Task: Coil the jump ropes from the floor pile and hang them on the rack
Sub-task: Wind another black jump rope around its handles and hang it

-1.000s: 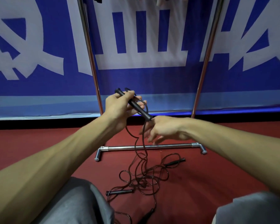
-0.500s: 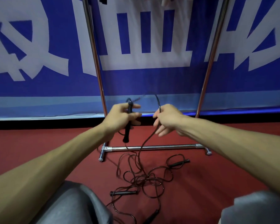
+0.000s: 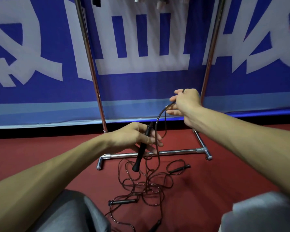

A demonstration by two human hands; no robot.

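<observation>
Between the two hands runs a thin dark cord (image 3: 157, 118), and this seems the reason for the pose: the left hand (image 3: 132, 138) grips a black handle (image 3: 140, 156) with curled fingers, as an anchor, while the right hand (image 3: 187, 103), higher and farther out, pinches the cord, I judge to draw out a length for one loop. Below the left hand the cord falls into the tangled pile (image 3: 146, 186) on the red floor (image 3: 40, 144), where more handles lie. Behind both hands stands the rack (image 3: 174, 151), near enough for hanging. Its top bar is cut off at the upper edge; only blurred ends of some hanging things show there. How many ropes make the pile I cannot tell.
</observation>
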